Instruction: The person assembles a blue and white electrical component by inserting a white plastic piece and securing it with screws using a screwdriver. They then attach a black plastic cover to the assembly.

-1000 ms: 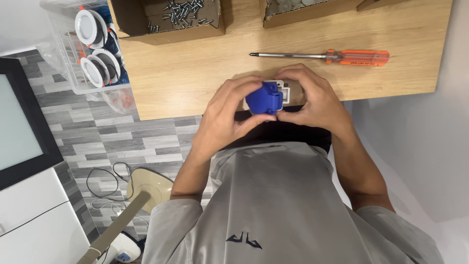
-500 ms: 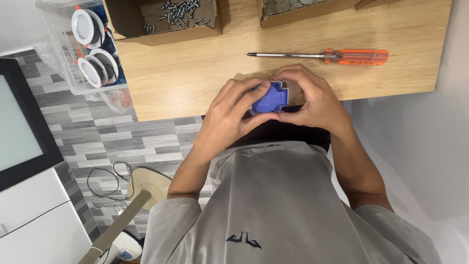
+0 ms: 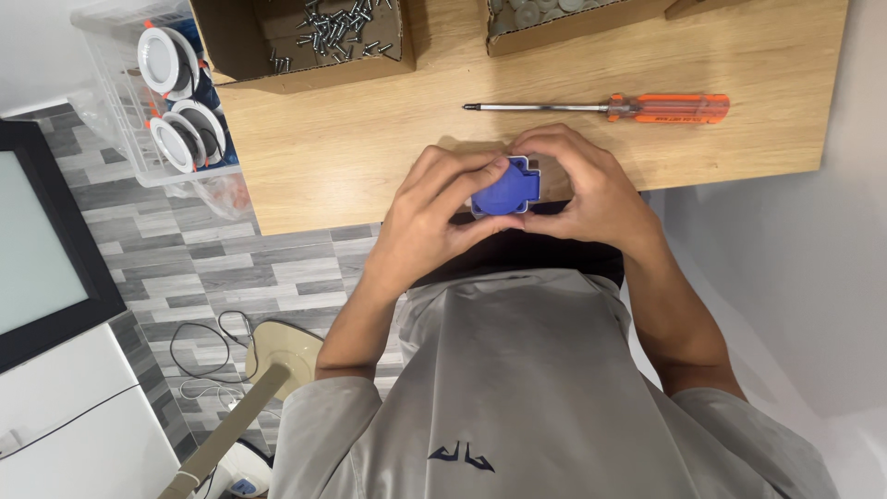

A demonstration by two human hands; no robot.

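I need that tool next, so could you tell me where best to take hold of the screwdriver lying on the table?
Probably by the orange handle of the screwdriver, from above: it lies flat and crosswise on the wooden table, handle toward the right hand, with bare wood around it for the fingers.

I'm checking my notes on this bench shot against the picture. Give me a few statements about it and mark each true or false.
1. Both the left hand and the right hand hold the blue socket part. True.
2. The orange-handled screwdriver is in the right hand. False: it lies on the wooden table, beyond the hands, touched by neither.
3. The cardboard box at the table's far left holds loose screws. True.
4. The round white light fittings lie on the table top. False: they sit in a clear plastic bin beside the table's left edge.
5. The blue part is held at the table's near edge, close to the person's body. True.
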